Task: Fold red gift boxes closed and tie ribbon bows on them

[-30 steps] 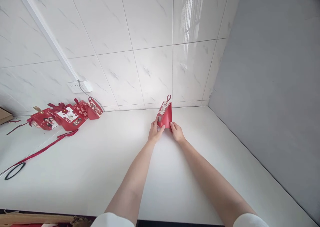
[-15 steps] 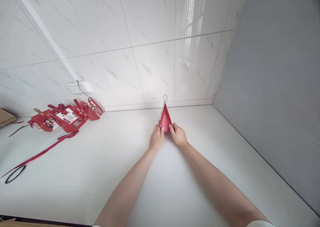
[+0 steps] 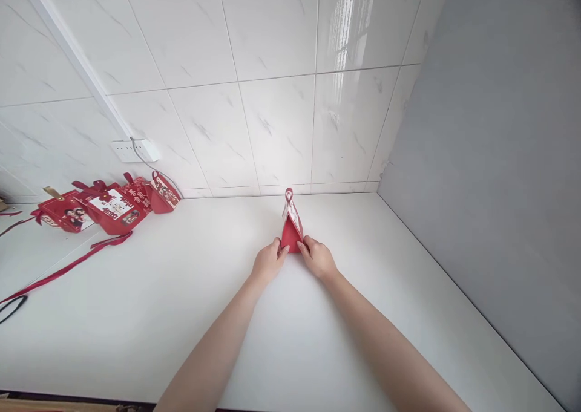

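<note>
Between my two hands stands a small red triangular gift box [image 3: 291,236] with a ribbon loop at its peak and a white printed panel on its sloping side. My left hand [image 3: 269,259] pinches its lower left edge, thumb toward me. On the opposite lower edge, my right hand [image 3: 318,256] grips with the thumb in front and the fingers curled behind. The box is upright on the white table, its plain red end facing me. Its far end is hidden.
Several red gift boxes [image 3: 111,223] with ribbons cluster on the left by the tiled wall, below a power socket [image 3: 135,150]. A long red ribbon [image 3: 68,270] and a black scissor handle [image 3: 16,306] lie nearer. A grey panel [image 3: 490,176] bounds the right.
Both hands have brought the box a little nearer and tipped it, so its printed slope and ribbon loop now show. The view has shifted slightly.
</note>
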The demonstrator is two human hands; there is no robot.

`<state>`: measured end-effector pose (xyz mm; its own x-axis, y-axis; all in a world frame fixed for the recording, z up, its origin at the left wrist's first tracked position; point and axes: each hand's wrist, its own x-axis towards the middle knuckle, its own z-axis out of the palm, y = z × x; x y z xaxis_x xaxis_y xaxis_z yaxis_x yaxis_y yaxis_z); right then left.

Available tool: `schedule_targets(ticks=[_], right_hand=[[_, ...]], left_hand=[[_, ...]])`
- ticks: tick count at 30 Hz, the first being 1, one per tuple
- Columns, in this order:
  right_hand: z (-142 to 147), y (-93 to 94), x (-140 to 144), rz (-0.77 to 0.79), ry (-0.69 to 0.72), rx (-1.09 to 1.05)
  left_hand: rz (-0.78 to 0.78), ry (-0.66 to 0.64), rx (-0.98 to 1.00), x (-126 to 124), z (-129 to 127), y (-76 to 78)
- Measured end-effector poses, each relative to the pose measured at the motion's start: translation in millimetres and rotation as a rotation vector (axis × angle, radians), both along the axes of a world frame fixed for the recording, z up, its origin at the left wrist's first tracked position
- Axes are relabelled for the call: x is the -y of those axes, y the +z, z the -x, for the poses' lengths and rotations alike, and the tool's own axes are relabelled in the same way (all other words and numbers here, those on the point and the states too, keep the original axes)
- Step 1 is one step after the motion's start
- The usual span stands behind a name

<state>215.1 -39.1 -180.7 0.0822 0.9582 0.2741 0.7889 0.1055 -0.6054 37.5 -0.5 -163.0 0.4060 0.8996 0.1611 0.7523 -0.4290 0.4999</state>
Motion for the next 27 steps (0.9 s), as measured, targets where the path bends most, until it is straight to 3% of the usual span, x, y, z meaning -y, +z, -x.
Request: schedule_targets(ticks=[4, 14, 27], right_hand=[[-4.2, 3.9, -3.8, 0.046, 0.034, 0.132], [-10.3, -1.0, -2.3, 0.07, 0.048, 0.316], [-11.9, -6.6, -3.3, 0.063, 0.053, 0.331]], left_hand=[[-0.078, -0.066, -0.227, -3.4, 4.0, 9.1], [-0.135, -0.104, -0.283, -5.9, 4.7, 4.7], [-0.153, -0.063, -0.338, -5.8, -8.4, 3.1]])
